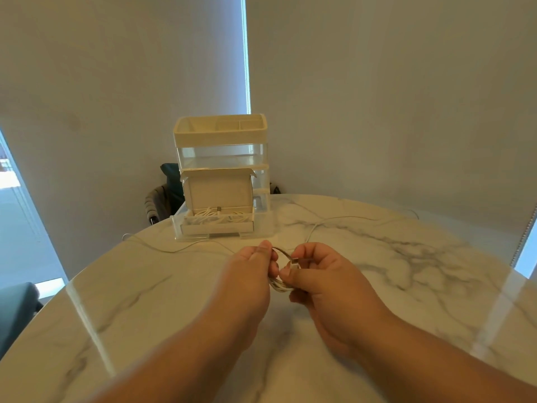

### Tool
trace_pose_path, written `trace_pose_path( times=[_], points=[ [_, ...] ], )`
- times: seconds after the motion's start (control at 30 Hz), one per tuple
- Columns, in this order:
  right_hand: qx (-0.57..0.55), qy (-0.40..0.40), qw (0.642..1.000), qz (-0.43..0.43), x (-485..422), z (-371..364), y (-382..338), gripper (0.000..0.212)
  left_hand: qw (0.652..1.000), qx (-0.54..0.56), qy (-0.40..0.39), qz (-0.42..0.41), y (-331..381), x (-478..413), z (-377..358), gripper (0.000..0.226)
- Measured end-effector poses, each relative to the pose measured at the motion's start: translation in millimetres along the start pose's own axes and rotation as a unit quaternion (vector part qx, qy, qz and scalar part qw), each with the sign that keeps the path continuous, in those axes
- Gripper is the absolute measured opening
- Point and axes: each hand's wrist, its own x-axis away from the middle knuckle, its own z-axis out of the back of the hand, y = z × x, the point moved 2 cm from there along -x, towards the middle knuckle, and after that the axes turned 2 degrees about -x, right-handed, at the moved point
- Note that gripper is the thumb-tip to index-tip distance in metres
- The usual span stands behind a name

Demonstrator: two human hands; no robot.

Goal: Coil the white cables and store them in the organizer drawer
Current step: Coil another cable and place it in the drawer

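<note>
We are midway through the coiling step. Our left hand point(250, 270) and right hand point(319, 276) meet just above the marble table point(406, 286), the fingers of both curled round a small coil of white cable point(279, 284). The right thumb and forefinger pinch its metal-tipped connector point(294, 260). A loose cable point(312, 232) trails from the hands across the table to the right, and another strand point(174, 251) runs off to the left; we cannot tell whether they are one cable. Beyond them the organizer point(220, 135) stands with its bottom drawer point(263, 223) pulled open, and an open cardboard box point(216, 196) holding cables sits inside. Next, we judge, the slack needs winding in evenly with the loops kept pinched, and then the coil goes to the drawer.
</note>
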Motion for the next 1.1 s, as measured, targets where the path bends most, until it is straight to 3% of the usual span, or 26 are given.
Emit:
trace_pose_path(
  times=[0.13, 0.27, 0.53, 0.7, 1.1],
  points=[
    [0.088, 0.045, 0.994, 0.049, -1, 6, -4, 0.012, 1.0, 0.004, -0.007, 0.0, -1, -1, 1, 0.035],
    [0.094, 0.092, 0.989, 0.069, -1, 10, -6, 0.011, 0.997, 0.071, 0.0, 0.04, -2, -5, 1, 0.03],
    [-0.116, 0.137, 0.984, 0.009, -12, 8, -2, 0.011, 0.975, 0.212, 0.021, 0.067, 1, -1, -1, 0.029],
    [-0.206, 0.115, 0.971, -0.034, -12, 11, 0, 0.013, 0.971, 0.232, -0.038, 0.04, -3, 6, -8, 0.03],
    [-0.067, 0.111, 0.991, 0.036, -20, 24, -3, 0.01, 0.963, 0.217, -0.139, 0.083, -3, 4, -6, 0.026]
  ],
)
